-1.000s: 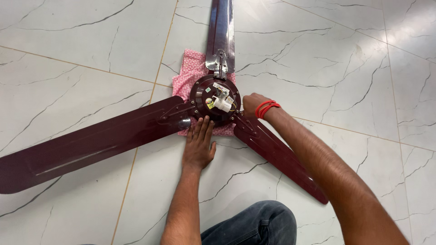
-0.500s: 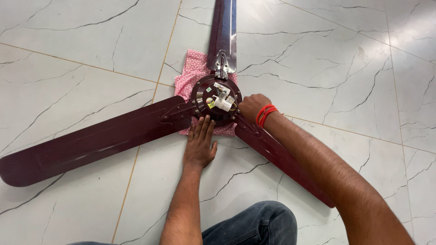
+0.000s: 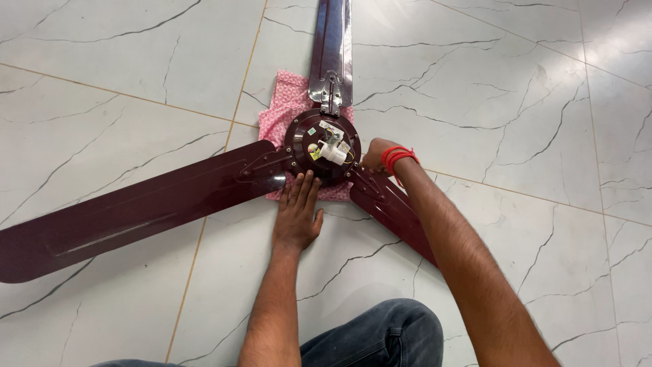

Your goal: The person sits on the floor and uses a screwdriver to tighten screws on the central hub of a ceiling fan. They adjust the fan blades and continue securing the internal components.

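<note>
home floor (image 3: 516, 102) — white marble tiles, grouted

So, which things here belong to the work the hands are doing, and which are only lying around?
In the work:
- maroon ceiling fan, lying on the floor
- its motor hub, with white part and wires on top
- left hand, flat by the hub
- right hand, at the hub's edge
- pink cloth under the hub

Only around:
- marble floor tiles
- red wrist thread
- jeans knee

The right hand (image 3: 375, 155) hides its fingers behind the motor hub (image 3: 321, 146). The frame's top and left edges crop two blades; the pink cloth (image 3: 288, 109) lies mostly covered.
</note>
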